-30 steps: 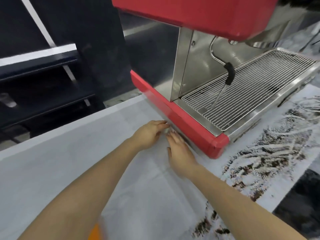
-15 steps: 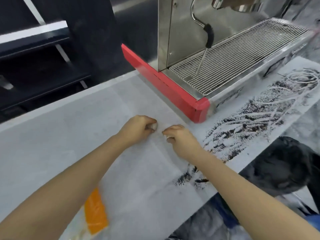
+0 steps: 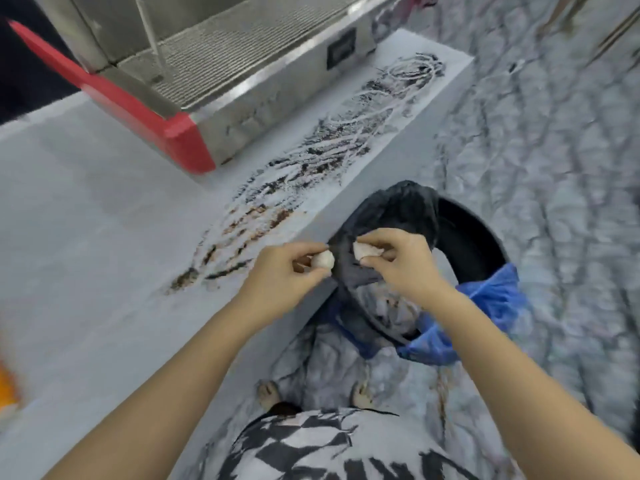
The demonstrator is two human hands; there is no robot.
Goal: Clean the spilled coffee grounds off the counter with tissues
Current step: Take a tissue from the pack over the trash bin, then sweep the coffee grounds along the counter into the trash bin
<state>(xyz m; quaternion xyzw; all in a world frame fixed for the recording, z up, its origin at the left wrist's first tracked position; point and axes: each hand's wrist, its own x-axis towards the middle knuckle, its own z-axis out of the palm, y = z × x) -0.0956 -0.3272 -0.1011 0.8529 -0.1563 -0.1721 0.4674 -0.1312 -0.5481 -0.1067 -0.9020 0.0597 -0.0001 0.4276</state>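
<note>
Below the near edge of the tabletop (image 3: 86, 237) we see one bin (image 3: 474, 247) lined with a black bag (image 3: 398, 206) and a blue bag (image 3: 491, 299); crumpled, stained tissues (image 3: 391, 310) lie inside it. We count two small white tissue wads held over the bin's mouth. Our left hand (image 3: 287, 268) curls its fingers round one tissue wad (image 3: 323, 260), and our right hand (image 3: 398, 261) pinches the other wad (image 3: 367, 250) between thumb and fingertips, just beside the first, not touching. The coffee grounds (image 3: 311, 161) are smeared in one long streaked band on the tabletop, from the far right corner to the near edge, along the front of the single coffee machine (image 3: 207, 74) with its red side panel.
</note>
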